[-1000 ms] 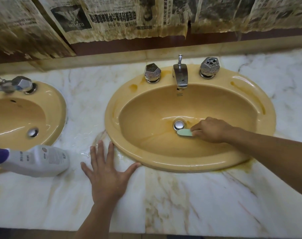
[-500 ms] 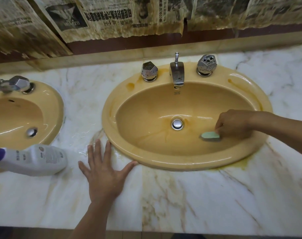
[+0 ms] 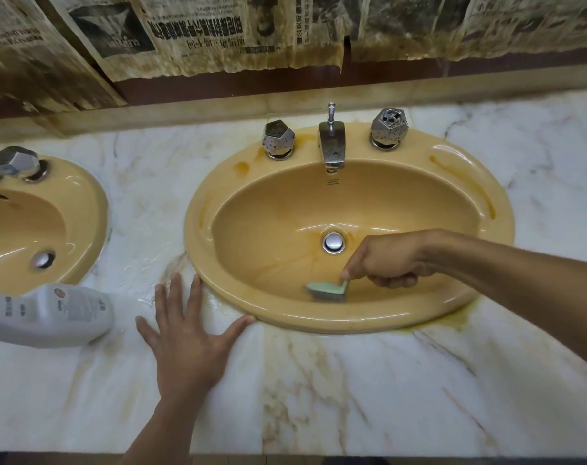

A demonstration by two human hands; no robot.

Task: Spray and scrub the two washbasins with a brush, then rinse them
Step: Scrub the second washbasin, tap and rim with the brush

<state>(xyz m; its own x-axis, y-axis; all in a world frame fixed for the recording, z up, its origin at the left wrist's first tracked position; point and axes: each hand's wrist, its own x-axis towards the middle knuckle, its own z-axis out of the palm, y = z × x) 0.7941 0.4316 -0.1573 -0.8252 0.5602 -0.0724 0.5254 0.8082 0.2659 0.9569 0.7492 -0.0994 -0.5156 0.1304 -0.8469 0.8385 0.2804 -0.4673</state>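
A yellow oval washbasin (image 3: 251, 182) sits in the marble counter, with a chrome drain plug (image 3: 334, 242) at its bottom. My right hand (image 3: 391, 260) grips a pale green brush (image 3: 327, 290) and holds it against the basin's near inner wall, below the drain. My left hand (image 3: 188, 333) lies flat on the counter with fingers spread, its thumb tip touching the basin's front rim. A second yellow washbasin (image 3: 84, 209) shows partly at the left edge.
A white spray bottle (image 3: 53, 315) lies on its side on the marble counter (image 3: 386, 391) between the basins, left of my left hand. A chrome tap (image 3: 332, 146) and two faceted knobs stand at the basin's back. Stained newspaper covers the wall above. The counter near the bottle is wet.
My right hand has swept the brush from the drain out to the right wall, then back left and down to the near wall. My left hand stays flat on the counter.
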